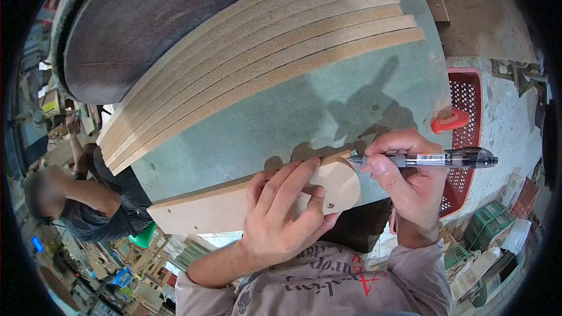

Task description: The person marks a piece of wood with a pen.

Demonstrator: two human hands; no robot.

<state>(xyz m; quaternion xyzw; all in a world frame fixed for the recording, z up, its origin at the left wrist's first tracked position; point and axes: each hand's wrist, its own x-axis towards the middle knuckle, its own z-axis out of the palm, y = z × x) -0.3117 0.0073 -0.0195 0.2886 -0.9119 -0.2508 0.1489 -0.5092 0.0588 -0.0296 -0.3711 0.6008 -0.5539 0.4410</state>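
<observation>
My right hand (410, 175) grips a black-and-clear pen (456, 158), its tip at the upper edge of a small wooden piece with a rounded end (342, 186). This piece has a dark hole near its lower side. My left hand (287, 210) is closed over the piece, with fingertips along its top and the thumb below. Under the hand runs a long pale wooden board (199, 209) with small holes, reaching left. Part of where piece and board meet is hidden by my fingers.
Several curved wooden strips (263, 52) lie side by side on the green-grey tabletop (234, 129). A dark round-edged sheet (140, 29) is behind them. Right of the table are a red handle-like object (451, 121) and a red crate (468, 88). Another person (88, 205) sits at left.
</observation>
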